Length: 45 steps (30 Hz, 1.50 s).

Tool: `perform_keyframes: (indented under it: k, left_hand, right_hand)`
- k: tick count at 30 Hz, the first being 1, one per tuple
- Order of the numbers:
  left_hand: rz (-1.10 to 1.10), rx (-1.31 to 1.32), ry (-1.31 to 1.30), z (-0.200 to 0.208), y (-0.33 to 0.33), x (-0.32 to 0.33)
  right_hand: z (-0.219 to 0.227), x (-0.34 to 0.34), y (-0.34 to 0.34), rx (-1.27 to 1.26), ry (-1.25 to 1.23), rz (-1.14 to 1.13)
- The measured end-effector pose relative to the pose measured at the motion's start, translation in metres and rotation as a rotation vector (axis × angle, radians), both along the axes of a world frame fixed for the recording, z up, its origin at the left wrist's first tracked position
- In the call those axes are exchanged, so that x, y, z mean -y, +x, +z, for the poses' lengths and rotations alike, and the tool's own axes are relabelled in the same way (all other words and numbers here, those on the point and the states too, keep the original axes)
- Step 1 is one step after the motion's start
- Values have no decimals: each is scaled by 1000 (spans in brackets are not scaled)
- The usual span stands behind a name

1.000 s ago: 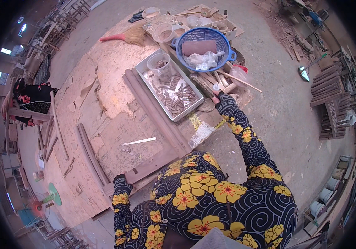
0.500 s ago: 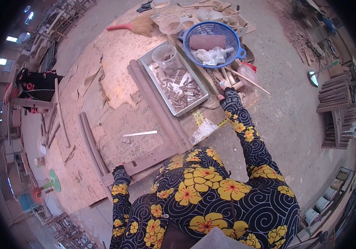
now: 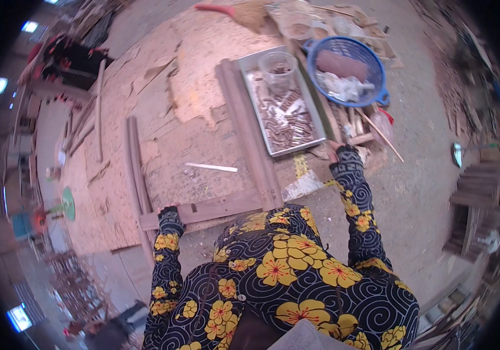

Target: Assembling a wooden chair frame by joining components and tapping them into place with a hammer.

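My left hand (image 3: 170, 216), in a dark patterned cuff, is closed around the left part of a flat brown wooden board (image 3: 218, 207) with a slot cut in it. The board's right end meets long wooden rails (image 3: 247, 128); two thinner rails (image 3: 135, 166) run away near its left end. My right hand (image 3: 338, 153) is by the near right corner of a metal tray (image 3: 297, 153). Its fingers look drawn together, and what they hold, if anything, is too blurred to make out. The tray holds many short brown dowels (image 3: 288, 125) and a clear plastic tub (image 3: 278, 67).
A blue plastic basket (image 3: 378, 70) with a brown roll and a clear bag stands right of the tray, above wood offcuts (image 3: 358, 125). A white strip (image 3: 212, 167) lies on the plywood. A broom (image 3: 247, 14) lies at the far side. Another person (image 3: 75, 61) is at the far left.
My view has shifted, so the table things appear farther right. My right hand has drawn back toward me along the tray's right side. My left hand stays on the board.
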<state>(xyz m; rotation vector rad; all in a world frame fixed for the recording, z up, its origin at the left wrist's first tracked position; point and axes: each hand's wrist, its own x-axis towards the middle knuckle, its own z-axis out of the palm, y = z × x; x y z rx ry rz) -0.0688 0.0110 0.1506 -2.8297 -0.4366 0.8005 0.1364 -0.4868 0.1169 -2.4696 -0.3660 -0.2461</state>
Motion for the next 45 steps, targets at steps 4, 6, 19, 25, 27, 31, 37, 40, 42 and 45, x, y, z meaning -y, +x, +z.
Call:
perform_keyframes:
  k: [4, 6, 19, 25, 27, 31, 37, 40, 42, 45]
  left_hand:
    - [-28, 31, -74, -6, 7, -5]
    - [-31, 32, -57, -10, 4, -6]
    - [499, 134, -748, -15, 94, -17]
    - [222, 305, -563, -81, 112, 8]
    - [250, 312, -423, -86, 112, 5]
    - [237, 302, -405, -80, 117, -3]
    - [759, 456, -1520, -58, 108, 27]
    - [932, 17, -2184, -30, 90, 55]
    - [936, -17, -2162, -12, 69, 78]
    - [891, -138, -2144, -13, 52, 107]
  right_hand:
    - [27, -25, -6, -93, 82, 53]
    - [32, -63, -9, -168, 234, 171]
    - [-37, -346, -15, -421, -324, 675]
    - [-20, -355, -13, -761, -461, 561]
    - [-20, -345, -18, -490, -168, 384]
    - [-13, -296, -20, -337, 662, 173]
    - [57, -149, -84, -449, 871, -75]
    - [40, -117, -134, -694, 672, -290]
    - [45, -130, -171, -651, 457, -140]
    - [62, -157, -198, -731, 566, -166]
